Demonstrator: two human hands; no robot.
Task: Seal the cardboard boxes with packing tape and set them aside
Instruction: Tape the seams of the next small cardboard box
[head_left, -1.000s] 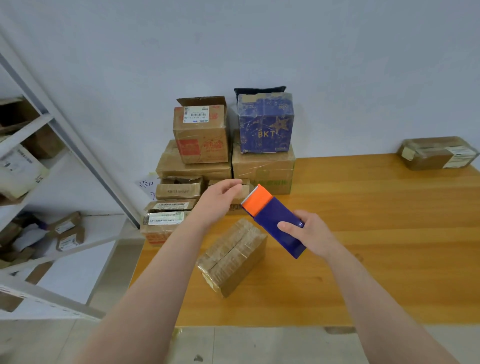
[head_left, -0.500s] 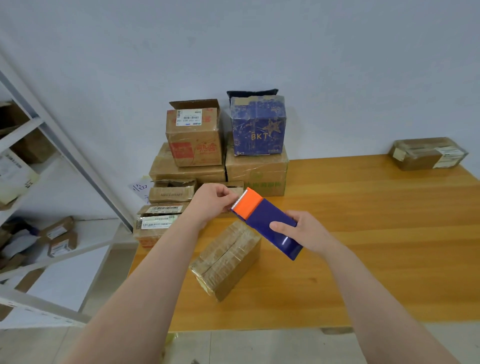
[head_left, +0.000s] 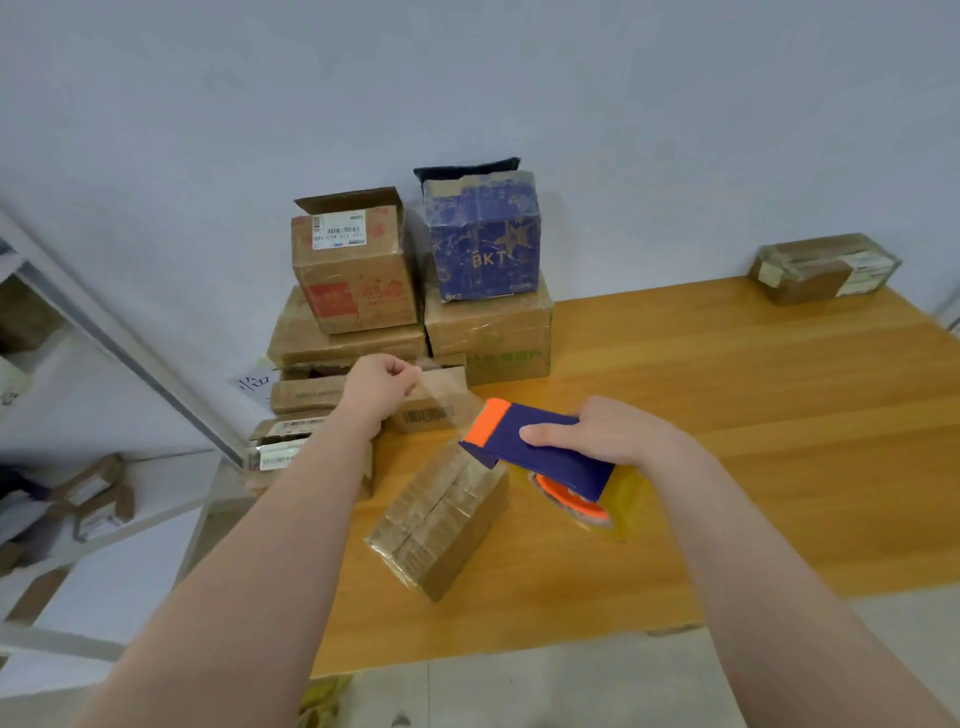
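A person's two bare arms reach over a wooden worktop (head_left: 753, 415), seen from a head-worn camera. The right hand (head_left: 615, 434) grips a blue and orange tape dispenser (head_left: 540, 449), fingers curled over its top, and holds it above the worktop. The left hand (head_left: 382, 387) is held apart from it, up and to the left, pinching the free end of a clear tape strip (head_left: 449, 397) that stretches back to the dispenser's orange end. Beneath the dispenser and tape a small cardboard box (head_left: 441, 525) lies at an angle on the worktop, near its front edge. Behind the hands, against the wall, stands a stack of cardboard boxes, topped by a blue BKT box (head_left: 480, 241) and an open brown box (head_left: 353, 267) with a shipping label. A taped parcel (head_left: 826, 267) sits in the far right corner. A metal shelf (head_left: 119, 338) with more parcels is at the left.
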